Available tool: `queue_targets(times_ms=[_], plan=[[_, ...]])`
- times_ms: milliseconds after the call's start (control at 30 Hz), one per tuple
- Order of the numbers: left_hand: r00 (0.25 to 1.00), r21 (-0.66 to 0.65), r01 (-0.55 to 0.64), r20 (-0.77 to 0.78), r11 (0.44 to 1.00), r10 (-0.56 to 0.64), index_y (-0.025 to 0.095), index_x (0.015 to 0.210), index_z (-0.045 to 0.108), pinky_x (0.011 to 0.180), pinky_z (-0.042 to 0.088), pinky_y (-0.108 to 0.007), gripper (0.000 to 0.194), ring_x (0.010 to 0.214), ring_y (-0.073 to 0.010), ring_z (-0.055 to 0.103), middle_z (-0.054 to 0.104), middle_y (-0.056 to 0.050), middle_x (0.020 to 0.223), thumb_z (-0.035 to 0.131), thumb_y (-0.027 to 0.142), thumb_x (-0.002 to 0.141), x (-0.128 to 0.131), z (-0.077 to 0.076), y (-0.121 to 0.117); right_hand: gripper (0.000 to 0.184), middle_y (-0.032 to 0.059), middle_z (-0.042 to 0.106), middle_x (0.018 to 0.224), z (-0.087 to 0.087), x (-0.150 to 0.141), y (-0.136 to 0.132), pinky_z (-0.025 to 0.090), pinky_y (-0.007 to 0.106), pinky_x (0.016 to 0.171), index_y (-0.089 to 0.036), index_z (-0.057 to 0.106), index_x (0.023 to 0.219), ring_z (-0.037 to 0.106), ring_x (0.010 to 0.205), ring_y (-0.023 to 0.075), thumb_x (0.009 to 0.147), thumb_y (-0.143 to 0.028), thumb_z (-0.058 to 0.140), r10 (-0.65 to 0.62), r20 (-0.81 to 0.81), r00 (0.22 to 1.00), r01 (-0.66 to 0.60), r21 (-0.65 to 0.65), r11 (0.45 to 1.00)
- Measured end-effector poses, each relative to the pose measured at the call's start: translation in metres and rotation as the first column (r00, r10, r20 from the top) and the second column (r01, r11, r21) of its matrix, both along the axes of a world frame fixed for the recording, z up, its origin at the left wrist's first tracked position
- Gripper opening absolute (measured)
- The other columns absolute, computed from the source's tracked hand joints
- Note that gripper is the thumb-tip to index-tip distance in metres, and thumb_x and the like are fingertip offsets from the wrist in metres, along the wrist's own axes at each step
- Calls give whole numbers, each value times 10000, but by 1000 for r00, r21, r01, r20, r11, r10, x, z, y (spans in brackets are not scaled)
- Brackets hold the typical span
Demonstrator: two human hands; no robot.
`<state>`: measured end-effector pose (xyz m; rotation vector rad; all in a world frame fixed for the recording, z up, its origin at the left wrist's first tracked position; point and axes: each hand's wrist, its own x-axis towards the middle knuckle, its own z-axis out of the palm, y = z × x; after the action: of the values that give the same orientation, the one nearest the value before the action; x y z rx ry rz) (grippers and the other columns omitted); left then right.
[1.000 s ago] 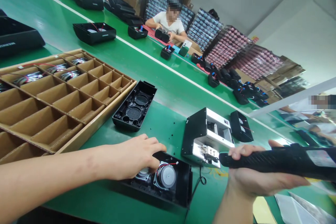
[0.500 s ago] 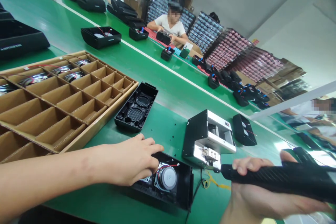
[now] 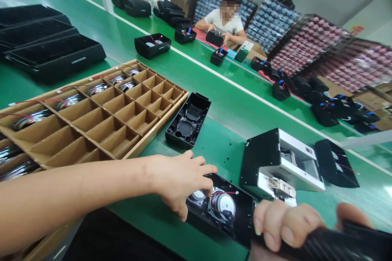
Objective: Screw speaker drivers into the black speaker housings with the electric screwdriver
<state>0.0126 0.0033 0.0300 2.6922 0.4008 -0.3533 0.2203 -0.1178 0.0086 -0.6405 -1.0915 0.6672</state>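
A black speaker housing lies open side up on the green bench, with two round speaker drivers and a red wire inside. My left hand grips its left end, with the thumb at the near side and fingers over the far edge. My right hand is closed around the black ribbed handle of an electric screwdriver, over the housing's right end. The screwdriver's tip is hidden behind my fingers. Just beyond stands a black and silver screw feeder.
At left, a cardboard divider tray holds several speaker drivers. A second housing with round grilles lies beside it. More black housings are stacked at far left. Small screws lie loose on the bench. A co-worker sits across.
The view has swung left. My right hand with the screwdriver has moved from beside the screw feeder to over the housing's right end. My left hand stays on the housing.
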Motion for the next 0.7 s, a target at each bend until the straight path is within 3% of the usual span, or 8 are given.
queue_targets(times_ms=[33, 167, 267, 333, 467, 600, 700], plan=[[1000, 4, 3, 2, 1000, -3, 260, 1379, 643, 1087, 428, -575, 739, 1383, -374, 472, 370, -109, 1678, 917, 508, 739, 0, 0, 0, 371, -51, 583, 651, 2, -13, 3, 374, 233, 407, -343, 573, 1393, 452, 415, 118, 1057, -470, 482, 26, -1, 1000, -26, 0, 1000], [1000, 15, 19, 3, 1000, -19, 264, 1386, 638, 1054, 449, -585, 747, 1320, -357, 496, 425, -91, 1624, 916, 517, 740, 2, 1, 0, 498, -65, 544, 626, -9, -35, 12, 374, 240, 410, -262, 574, 1348, 399, 407, 104, 1013, -629, 533, -108, -95, 990, 107, -13, 994], [1000, 9, 25, -16, 1000, -25, 257, 1383, 635, 1049, 454, -584, 715, 1298, -337, 492, 446, -74, 1591, 899, 512, 769, 3, 4, 0, 427, -63, 537, 607, -25, -29, 16, 428, 260, 444, -288, 546, 1355, 425, 395, 115, 1095, -554, 336, -3, -9, 1000, 3, -24, 1000], [1000, 2, 21, -23, 1000, -21, 250, 1375, 641, 1045, 456, -577, 712, 1284, -331, 493, 462, -70, 1570, 907, 500, 764, 4, 7, 0, 403, -62, 542, 603, -31, -25, 17, 456, 273, 458, -292, 537, 1354, 442, 394, 122, 1104, -506, 304, 39, 15, 999, -39, -16, 999], [999, -3, 20, -29, 1000, -20, 248, 1365, 647, 1029, 460, -559, 704, 1270, -332, 492, 474, -73, 1552, 909, 493, 760, 4, 9, 1, 480, -64, 538, 614, -29, -35, 18, 464, 277, 445, -254, 526, 1355, 425, 399, 115, 1055, -605, 395, -45, -42, 998, 44, -25, 999], [1000, -5, 16, -12, 1000, -16, 243, 1346, 663, 1001, 459, -538, 695, 1254, -339, 503, 494, -80, 1535, 918, 489, 748, 3, 8, 1, 367, -70, 537, 590, -22, -47, 18, 478, 267, 437, -270, 530, 1320, 426, 391, 115, 1111, -449, 286, -108, -51, 993, 104, -84, 991], [1000, -6, 15, 7, 1000, -15, 246, 1338, 672, 984, 458, -532, 696, 1250, -337, 509, 499, -78, 1534, 928, 481, 735, 3, 6, 0, 397, -61, 540, 579, -20, -47, 19, 466, 264, 402, -252, 573, 1280, 425, 381, 116, 1100, -477, 299, -81, -58, 995, 79, -37, 996]])
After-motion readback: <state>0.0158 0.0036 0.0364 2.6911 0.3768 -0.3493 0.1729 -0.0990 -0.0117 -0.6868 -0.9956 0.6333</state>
